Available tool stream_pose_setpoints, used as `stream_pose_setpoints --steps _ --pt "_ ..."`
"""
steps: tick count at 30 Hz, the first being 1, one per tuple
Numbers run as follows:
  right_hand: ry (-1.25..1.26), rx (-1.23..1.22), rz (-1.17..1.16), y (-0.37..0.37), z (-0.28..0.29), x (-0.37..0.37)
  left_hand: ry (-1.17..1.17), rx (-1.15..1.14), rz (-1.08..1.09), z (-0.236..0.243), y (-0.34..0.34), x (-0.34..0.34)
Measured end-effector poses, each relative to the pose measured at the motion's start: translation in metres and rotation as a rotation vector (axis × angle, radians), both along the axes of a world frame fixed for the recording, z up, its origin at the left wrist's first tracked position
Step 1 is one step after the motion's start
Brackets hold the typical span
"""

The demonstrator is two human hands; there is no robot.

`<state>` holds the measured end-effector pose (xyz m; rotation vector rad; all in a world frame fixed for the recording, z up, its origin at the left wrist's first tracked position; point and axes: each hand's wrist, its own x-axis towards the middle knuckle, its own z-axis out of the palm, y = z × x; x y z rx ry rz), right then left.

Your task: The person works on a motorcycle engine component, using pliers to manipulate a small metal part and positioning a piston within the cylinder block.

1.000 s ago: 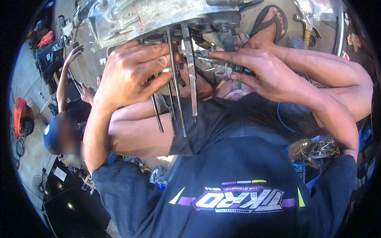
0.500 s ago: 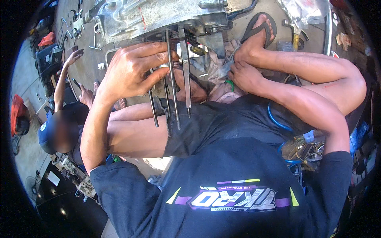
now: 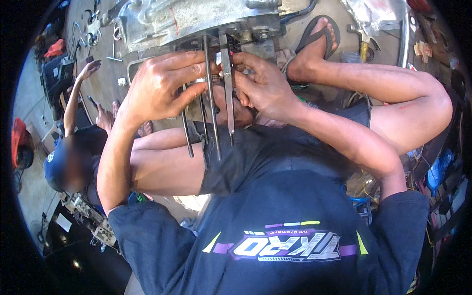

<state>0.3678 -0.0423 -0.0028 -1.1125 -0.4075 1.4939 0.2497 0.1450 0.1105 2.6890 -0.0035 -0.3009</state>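
Note:
A grey cast-metal engine case lies at the top, with several long dark stud rods and a flat metal bar sticking out toward me. My left hand reaches in from the left, its fingers and thumb pinched around something among the rods. A bit of ringed metal shows by its fingertips, too hidden to name. From the right my right hand comes to the same spot beside the flat bar, fingers bent and closed. Whatever it grips is hidden by the fingers and bar.
My sandalled foot rests right of the case. Farther right lie a hammer and a clear plastic bag. At left sits another person in a blue cap, one hand raised. Tools lie on the floor beyond.
My right hand has left the cloth near my foot and moved up and left to the rods, next to my left hand. The left hand has barely moved.

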Motion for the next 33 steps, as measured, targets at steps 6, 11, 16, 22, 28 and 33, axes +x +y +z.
stream_pose_setpoints --steps 6,11,16,22,28,33 --pt "-0.356 0.084 0.043 0.01 -0.004 0.005 0.009 -0.07 0.05 0.003 -0.001 -0.005" --pt "-0.551 0.176 0.064 0.019 -0.001 0.014 -0.046 -0.123 0.013 -0.001 0.005 -0.007" --pt "-0.466 0.156 0.105 0.019 -0.01 0.011 -0.041 -0.171 0.03 -0.002 0.007 -0.012" --pt "-0.435 0.143 0.092 0.016 -0.01 0.013 -0.036 -0.172 0.04 -0.001 0.003 -0.011" --pt "-0.541 0.281 0.128 0.022 -0.008 0.021 -0.071 -0.139 0.022 -0.006 0.005 -0.011" --pt "-0.728 0.302 0.241 0.025 -0.004 0.031 -0.047 -0.133 0.045 0.0 0.002 -0.009"
